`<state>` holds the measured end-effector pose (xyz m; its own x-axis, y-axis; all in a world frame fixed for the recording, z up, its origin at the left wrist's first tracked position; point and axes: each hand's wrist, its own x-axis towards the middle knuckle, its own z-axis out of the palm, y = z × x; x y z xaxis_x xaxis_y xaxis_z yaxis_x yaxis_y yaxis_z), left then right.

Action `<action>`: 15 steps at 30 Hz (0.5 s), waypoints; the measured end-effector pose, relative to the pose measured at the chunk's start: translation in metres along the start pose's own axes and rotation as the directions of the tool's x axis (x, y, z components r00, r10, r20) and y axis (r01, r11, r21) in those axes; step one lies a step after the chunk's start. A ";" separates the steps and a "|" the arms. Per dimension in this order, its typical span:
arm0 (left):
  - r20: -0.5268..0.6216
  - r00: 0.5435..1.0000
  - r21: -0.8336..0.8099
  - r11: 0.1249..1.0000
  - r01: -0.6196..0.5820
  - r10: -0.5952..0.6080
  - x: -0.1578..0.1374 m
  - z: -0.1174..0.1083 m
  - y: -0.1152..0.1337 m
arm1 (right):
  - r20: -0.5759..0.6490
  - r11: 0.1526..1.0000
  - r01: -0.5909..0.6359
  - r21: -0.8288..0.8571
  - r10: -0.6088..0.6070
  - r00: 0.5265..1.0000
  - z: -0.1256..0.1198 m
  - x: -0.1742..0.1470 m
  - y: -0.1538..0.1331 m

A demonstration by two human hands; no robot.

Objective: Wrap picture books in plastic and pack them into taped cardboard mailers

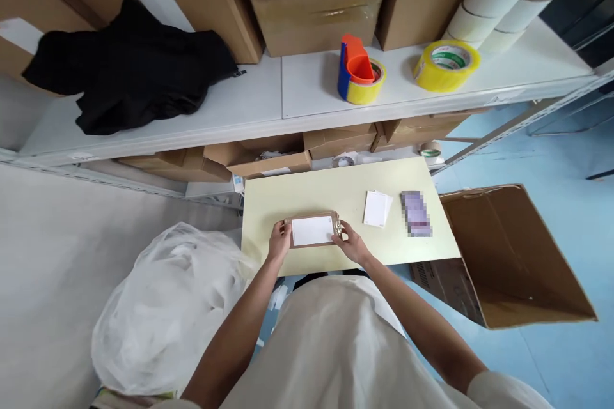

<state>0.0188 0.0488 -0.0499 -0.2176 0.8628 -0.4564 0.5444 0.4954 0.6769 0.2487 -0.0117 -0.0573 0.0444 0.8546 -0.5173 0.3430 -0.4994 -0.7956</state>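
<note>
A small flat brown cardboard box (314, 215) with a white label (312, 231) on its upper face lies over the pale yellow table (268, 195). My left hand (279, 240) grips its left end, thumb on top. At the other end my right hand (351, 243) holds the box, where shiny clear tape (338, 225) covers the edge. To the right of my right hand lie some white cards or labels (377, 209), partly overlapping. Beyond them is a purple blurred item (416, 213) whose kind I cannot make out.
Behind the table, a grey shelf (307, 92) carries a tape dispenser (359, 70), a yellow tape roll (447, 65), black cloth (139, 70) and large cartons (316, 9). An open cardboard box (522, 255) stands at right. A white plastic bag (167, 313) bulges at left.
</note>
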 end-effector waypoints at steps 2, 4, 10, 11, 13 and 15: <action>-0.009 0.999 -0.064 0.997 0.039 -0.040 -0.009 0.004 0.000 | 0.004 1.000 -0.020 0.001 0.020 1.000 -0.005 0.000 0.004; 0.017 0.996 -0.124 0.988 0.093 -0.092 -0.016 0.006 0.001 | 0.005 1.000 -0.011 0.002 0.011 1.000 -0.007 0.001 0.005; 0.022 0.995 -0.076 0.992 0.096 -0.095 -0.013 0.004 0.012 | -0.007 0.999 -0.009 0.046 0.009 1.000 -0.007 0.003 -0.001; 0.014 0.999 -0.042 0.998 0.048 -0.048 -0.013 0.003 0.014 | -0.016 0.998 -0.023 0.051 0.024 1.000 -0.008 0.000 -0.001; 0.021 0.997 0.023 0.997 -0.079 0.079 -0.016 0.002 0.020 | -0.064 0.997 -0.047 0.054 0.051 0.997 -0.013 -0.011 0.000; 0.069 0.976 0.076 0.974 -0.214 0.209 -0.021 0.001 0.030 | -0.144 0.995 -0.073 0.066 0.082 0.986 -0.018 -0.030 0.004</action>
<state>0.0402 0.0450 -0.0204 -0.0431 0.9381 -0.3436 0.6384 0.2904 0.7128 0.2659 -0.0363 -0.0391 0.2073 0.8222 -0.5301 0.2758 -0.5690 -0.7748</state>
